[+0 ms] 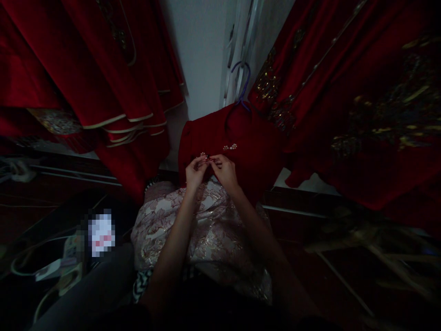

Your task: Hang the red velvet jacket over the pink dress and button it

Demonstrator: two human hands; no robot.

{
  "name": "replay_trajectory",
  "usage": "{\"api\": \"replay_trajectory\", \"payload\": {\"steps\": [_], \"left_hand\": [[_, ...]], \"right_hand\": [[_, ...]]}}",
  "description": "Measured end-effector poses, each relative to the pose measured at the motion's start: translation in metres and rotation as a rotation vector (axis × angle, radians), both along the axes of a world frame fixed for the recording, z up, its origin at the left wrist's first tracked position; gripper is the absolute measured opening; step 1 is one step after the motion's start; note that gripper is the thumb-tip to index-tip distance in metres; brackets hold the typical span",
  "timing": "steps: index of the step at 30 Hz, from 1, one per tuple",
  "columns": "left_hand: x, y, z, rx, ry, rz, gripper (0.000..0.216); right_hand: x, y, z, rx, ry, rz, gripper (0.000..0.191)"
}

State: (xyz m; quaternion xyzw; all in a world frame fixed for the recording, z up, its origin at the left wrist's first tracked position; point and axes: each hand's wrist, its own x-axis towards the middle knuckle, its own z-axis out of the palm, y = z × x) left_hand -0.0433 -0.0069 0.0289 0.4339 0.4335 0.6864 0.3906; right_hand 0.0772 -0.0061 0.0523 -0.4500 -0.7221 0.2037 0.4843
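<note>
A dark red garment [251, 147] hangs on a purple hanger [243, 80] in front of me. My left hand [195, 174] and my right hand [224, 170] meet at its front, fingers pinched together on a small pearl fastening [204, 155]. A second pearl fastening [230, 147] sits a little to the right, untouched. Under my forearms lies a pale floral brocade cloth [210, 230].
Red garments with pale trim [113, 92] hang at the left. Red embroidered gowns with gold thread [361, 101] hang at the right. A white wall [201, 55] shows between them. Cables and small packets [58, 271] lie at the lower left, in dim light.
</note>
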Motion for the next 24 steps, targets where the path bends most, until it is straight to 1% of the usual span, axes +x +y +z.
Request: {"api": "replay_trajectory", "payload": {"steps": [4, 8, 11, 15, 21, 24], "left_hand": [[0.002, -0.004, 0.001, 0.055, 0.081, 0.087, 0.026], [0.004, -0.008, 0.001, 0.066, 0.178, 0.176, 0.024], [0.004, -0.007, 0.002, 0.051, 0.264, 0.194, 0.022], [0.001, -0.002, 0.002, 0.085, 0.293, 0.170, 0.020], [-0.005, 0.000, -0.005, 0.116, 0.256, 0.007, 0.018], [-0.005, -0.001, -0.006, 0.140, 0.269, 0.000, 0.019]], "right_hand": [[-0.004, -0.002, -0.001, 0.013, 0.043, -0.023, 0.019], [-0.007, -0.002, -0.001, 0.046, 0.053, -0.032, 0.019], [-0.007, -0.001, -0.001, 0.046, 0.063, -0.042, 0.020], [-0.006, 0.001, -0.001, 0.033, 0.084, -0.049, 0.021], [0.002, 0.004, 0.002, -0.043, 0.118, 0.002, 0.018], [0.005, 0.006, 0.004, -0.042, 0.107, 0.019, 0.015]]}}
